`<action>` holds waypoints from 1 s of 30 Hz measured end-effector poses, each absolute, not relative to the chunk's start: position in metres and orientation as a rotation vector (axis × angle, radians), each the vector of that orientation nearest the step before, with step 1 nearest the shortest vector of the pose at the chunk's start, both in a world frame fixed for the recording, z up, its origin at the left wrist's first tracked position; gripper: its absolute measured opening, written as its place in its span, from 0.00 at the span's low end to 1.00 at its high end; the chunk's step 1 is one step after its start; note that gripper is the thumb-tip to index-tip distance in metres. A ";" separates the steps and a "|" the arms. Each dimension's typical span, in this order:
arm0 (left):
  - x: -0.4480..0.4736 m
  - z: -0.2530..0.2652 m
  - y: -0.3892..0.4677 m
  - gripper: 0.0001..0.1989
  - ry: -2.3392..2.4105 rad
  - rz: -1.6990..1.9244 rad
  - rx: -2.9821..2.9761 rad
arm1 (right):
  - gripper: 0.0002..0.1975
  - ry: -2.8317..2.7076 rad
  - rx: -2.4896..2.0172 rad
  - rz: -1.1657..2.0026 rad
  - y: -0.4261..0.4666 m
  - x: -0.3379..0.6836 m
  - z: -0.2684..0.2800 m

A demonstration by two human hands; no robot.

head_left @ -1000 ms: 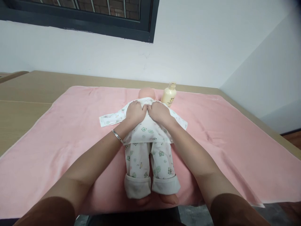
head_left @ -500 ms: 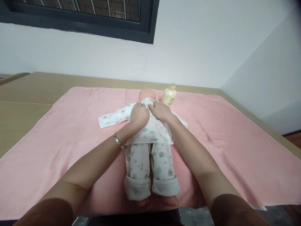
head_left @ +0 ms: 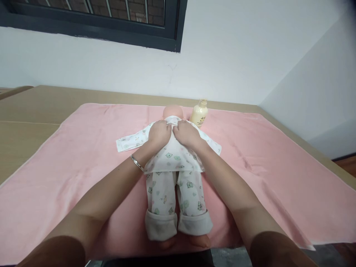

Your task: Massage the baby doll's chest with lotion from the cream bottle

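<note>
A baby doll (head_left: 174, 111) lies on its back on a pink towel (head_left: 83, 148), head away from me, dressed in a white printed top (head_left: 174, 157) and matching trousers (head_left: 175, 196) with rolled cuffs. My left hand (head_left: 158, 134) and my right hand (head_left: 187, 132) rest side by side on the doll's chest, fingers curled into the fabric of the top near the collar. A metal bangle (head_left: 137, 162) circles my left wrist. Both doll sleeves spread out sideways.
A cream lotion bottle (head_left: 199, 113) stands on the towel just right of the doll's head. The towel covers a light wooden table (head_left: 33, 107) set against a white wall, with a dark-framed window (head_left: 91, 18) above. Floor shows at the right edge.
My hands shifted slightly on the doll's chest, staying together at the collar; the top's fabric moved a little under them. The view dipped marginally.
</note>
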State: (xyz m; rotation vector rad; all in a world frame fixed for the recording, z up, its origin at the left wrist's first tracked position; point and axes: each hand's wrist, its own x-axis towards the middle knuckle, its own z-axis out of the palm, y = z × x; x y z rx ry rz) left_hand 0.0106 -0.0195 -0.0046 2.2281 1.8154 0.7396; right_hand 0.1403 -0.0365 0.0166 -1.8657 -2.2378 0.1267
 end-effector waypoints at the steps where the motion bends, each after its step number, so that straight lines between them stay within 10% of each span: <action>1: 0.012 -0.003 -0.022 0.19 1.835 0.728 2.228 | 0.23 -2.233 -1.847 0.144 -0.030 0.144 0.015; 30: 0.005 -0.001 -0.009 0.21 1.776 0.534 2.271 | 0.20 -2.250 -1.901 0.063 -0.050 0.132 0.025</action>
